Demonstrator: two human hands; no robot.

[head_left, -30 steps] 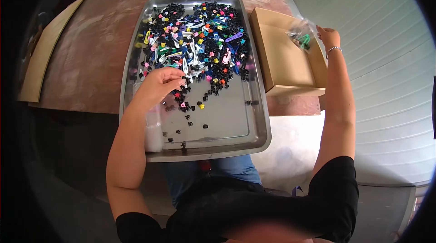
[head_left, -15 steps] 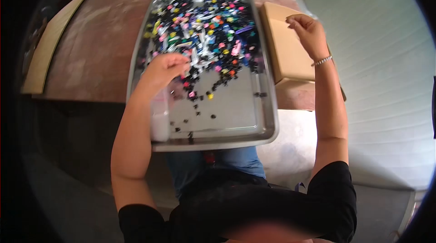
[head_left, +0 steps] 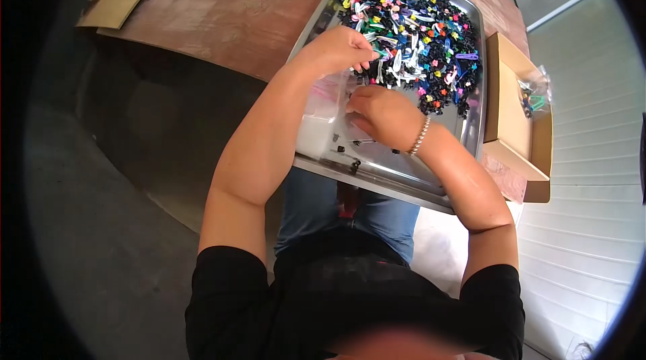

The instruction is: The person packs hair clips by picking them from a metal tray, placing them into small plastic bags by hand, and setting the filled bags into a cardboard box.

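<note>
Left fingertips (head_left: 372,57): drawn together, seemingly pinching a small greenish clip (head_left: 381,54), though too small to confirm; poised over the heap beside the tray's left edge, likely for picking out single pieces.
Right hand (head_left: 390,116): bent inward with fingers curled, thumb apart, at the clear bags; unclear whether gripping a film edge.
Clear bags (head_left: 315,132): stacked at the tray's near left corner, probably for easy reach.
Loose clips (head_left: 406,40): heaped toward the tray's far edge, with strays toward the near one, perhaps to leave working room.
Metal tray (head_left: 324,18): set with its near edge over the lap, likely to bring contents close.
Cardboard box (head_left: 509,108): just beside the tray's right edge, holding a filled bag (head_left: 536,96) against its right wall.
</note>
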